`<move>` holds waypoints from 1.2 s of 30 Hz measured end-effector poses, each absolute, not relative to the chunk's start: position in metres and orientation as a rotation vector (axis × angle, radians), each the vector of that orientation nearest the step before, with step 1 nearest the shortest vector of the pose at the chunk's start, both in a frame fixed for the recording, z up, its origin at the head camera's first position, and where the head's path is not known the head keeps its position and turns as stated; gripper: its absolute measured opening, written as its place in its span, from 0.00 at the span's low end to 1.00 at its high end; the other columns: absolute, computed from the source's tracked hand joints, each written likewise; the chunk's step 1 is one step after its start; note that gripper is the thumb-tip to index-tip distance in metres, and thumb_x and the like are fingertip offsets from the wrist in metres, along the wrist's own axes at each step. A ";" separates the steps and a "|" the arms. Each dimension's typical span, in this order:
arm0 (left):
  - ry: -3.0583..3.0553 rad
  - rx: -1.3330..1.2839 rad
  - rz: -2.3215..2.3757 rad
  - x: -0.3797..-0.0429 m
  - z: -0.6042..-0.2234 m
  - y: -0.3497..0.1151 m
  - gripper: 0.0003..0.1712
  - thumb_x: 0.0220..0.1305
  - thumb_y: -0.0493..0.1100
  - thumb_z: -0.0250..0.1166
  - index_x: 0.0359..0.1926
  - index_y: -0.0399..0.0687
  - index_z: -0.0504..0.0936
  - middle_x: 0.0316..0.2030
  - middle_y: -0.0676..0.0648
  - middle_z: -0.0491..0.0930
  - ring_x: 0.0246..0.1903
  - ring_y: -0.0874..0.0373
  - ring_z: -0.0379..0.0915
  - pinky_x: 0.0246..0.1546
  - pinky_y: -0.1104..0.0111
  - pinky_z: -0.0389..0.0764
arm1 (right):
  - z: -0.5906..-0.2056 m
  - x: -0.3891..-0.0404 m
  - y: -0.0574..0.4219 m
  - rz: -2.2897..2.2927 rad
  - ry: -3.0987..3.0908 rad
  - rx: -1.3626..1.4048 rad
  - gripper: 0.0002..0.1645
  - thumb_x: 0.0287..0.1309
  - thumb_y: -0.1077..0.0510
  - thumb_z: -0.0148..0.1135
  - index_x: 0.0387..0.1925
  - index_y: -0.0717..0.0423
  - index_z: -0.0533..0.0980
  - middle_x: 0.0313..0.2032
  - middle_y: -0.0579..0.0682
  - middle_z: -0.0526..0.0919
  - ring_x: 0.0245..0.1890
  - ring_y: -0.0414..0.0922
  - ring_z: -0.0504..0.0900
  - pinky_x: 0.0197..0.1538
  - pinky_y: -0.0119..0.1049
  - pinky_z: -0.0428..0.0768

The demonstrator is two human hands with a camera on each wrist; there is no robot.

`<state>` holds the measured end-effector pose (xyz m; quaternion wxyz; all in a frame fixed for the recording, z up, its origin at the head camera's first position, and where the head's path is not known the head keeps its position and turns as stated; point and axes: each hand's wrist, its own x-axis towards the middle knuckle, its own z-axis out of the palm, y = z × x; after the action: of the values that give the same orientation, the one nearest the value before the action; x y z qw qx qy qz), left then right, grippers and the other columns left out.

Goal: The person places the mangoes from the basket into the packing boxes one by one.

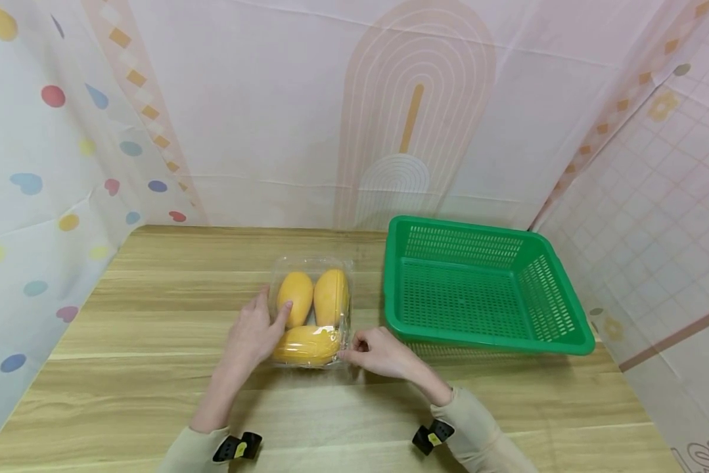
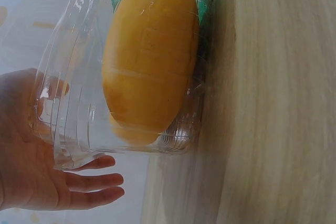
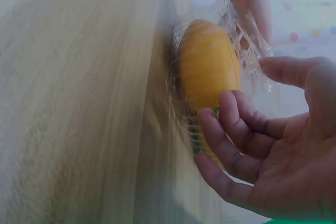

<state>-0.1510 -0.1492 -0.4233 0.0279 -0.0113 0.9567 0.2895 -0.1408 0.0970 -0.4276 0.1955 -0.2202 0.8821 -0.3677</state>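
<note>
A clear plastic box (image 1: 324,263) with three yellow mangoes (image 1: 297,299) inside lies on the wooden table. My left hand (image 1: 253,332) holds its left side, thumb across the top and the other fingers extending down the side. In the left wrist view, part of that hand shows through the plastic. At the box's near right corner is my right hand (image 1: 384,355), thumb tip at the rim. The right wrist view shows its fingers (image 3: 231,129) loosely bent in front of a mango (image 3: 207,64), apart from the thumb.
A green plastic basket (image 1: 460,341) with slotted walls stands to the right of the box. Patterned cloth (image 1: 271,131) hangs behind the table and on both sides. Each forearm wears a small black device (image 1: 236,448) near the sleeve cuff.
</note>
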 end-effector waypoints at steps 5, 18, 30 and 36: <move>2.967 -0.040 0.898 -0.152 -0.425 -0.149 0.46 0.71 0.64 0.40 0.71 0.28 0.48 0.67 0.23 0.54 0.65 0.27 0.54 0.64 0.40 0.61 | -0.429 -0.143 0.097 -1.097 2.355 -0.519 0.20 0.61 0.45 0.57 0.25 0.57 0.78 0.25 0.52 0.84 0.22 0.39 0.73 0.25 0.27 0.67; 2.981 -0.041 0.895 -0.152 -0.425 -0.146 0.46 0.71 0.63 0.41 0.71 0.28 0.48 0.66 0.22 0.55 0.65 0.27 0.54 0.65 0.40 0.61 | -0.433 -0.144 0.094 -1.260 2.175 -0.402 0.15 0.60 0.53 0.58 0.27 0.63 0.78 0.23 0.49 0.82 0.28 0.38 0.77 0.37 0.30 0.74; 2.976 -0.039 0.876 -0.151 -0.424 -0.142 0.45 0.71 0.61 0.41 0.70 0.26 0.47 0.66 0.21 0.54 0.65 0.26 0.53 0.64 0.39 0.61 | -0.437 -0.144 0.090 -1.374 2.066 -0.255 0.09 0.57 0.60 0.57 0.30 0.65 0.77 0.24 0.52 0.83 0.26 0.37 0.79 0.35 0.31 0.81; 2.972 -0.032 0.888 -0.150 -0.425 -0.141 0.44 0.71 0.60 0.43 0.71 0.28 0.46 0.66 0.22 0.54 0.65 0.26 0.53 0.63 0.39 0.63 | -0.438 -0.144 0.089 -1.403 2.021 -0.250 0.06 0.55 0.62 0.58 0.27 0.63 0.75 0.23 0.49 0.81 0.25 0.38 0.79 0.35 0.32 0.82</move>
<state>-0.1504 -0.1409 -0.4251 0.0198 -0.0104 0.9579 0.2863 -0.1441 0.0895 -0.4381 0.3282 -0.0955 0.7719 -0.5360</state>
